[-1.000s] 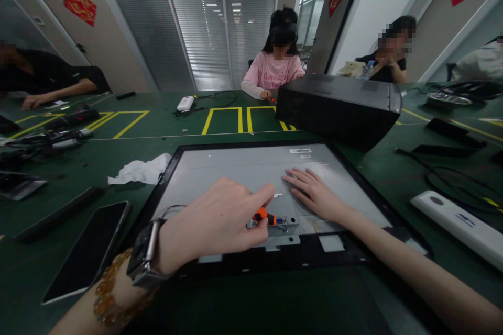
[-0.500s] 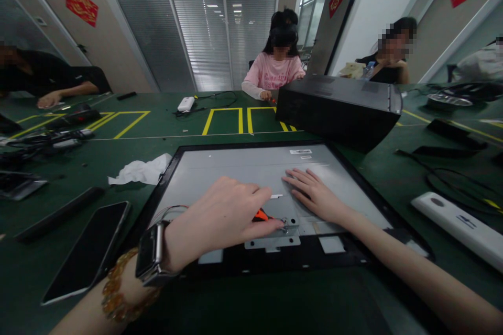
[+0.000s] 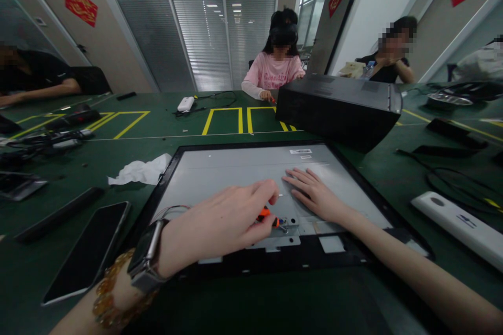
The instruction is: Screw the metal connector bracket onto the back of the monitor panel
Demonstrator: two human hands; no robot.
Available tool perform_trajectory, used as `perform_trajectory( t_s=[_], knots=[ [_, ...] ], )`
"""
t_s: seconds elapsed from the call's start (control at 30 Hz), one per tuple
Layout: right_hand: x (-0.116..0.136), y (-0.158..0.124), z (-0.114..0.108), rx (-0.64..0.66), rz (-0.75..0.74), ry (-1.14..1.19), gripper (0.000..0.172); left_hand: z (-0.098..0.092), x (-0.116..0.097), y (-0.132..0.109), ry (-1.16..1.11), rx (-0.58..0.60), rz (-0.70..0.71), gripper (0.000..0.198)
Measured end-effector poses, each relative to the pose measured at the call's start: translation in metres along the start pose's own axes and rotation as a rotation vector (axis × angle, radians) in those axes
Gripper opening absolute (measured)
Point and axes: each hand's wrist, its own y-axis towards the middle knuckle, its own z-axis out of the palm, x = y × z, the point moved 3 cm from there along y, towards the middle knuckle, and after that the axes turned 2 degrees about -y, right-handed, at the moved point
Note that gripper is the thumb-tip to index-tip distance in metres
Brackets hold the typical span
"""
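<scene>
My left hand, wearing a watch and a beaded bracelet, is closed around an orange-and-black screwdriver. Its tip end lies by a small metal bracket on the near edge of a flat display panel. Most of the tool is hidden behind my fingers, and the exact tip contact cannot be made out. My right hand rests flat on the grey back of the panel, fingers spread, with nothing in it. Thin wires run out beside my left wrist.
A large black casing stands beyond the panel's far right corner. Left of the panel are crumpled white tissue, a phone and a black bar. A white device and cables are at right. Several people sit around the green table.
My left hand has rolled and its index finger has lifted and curled, showing more of the screwdriver. My right hand stays in place.
</scene>
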Motion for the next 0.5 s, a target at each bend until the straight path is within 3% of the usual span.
perform_trajectory(
  t_s=[0.2,0.3,0.5],
  knots=[
    [0.0005,0.0011,0.0004,-0.003,-0.002,0.005,0.043,0.0015,-0.0008,0.0040,0.168,0.000,0.043,0.020],
    [0.0002,0.0009,0.0003,-0.006,-0.002,0.012,0.043,-0.0010,-0.0029,0.0018,0.141,-0.025,0.064,0.011],
    [-0.0016,0.0000,0.0012,-0.016,-0.001,0.006,0.043,-0.0009,-0.0043,-0.0025,0.055,0.032,0.062,0.023]
  ],
)
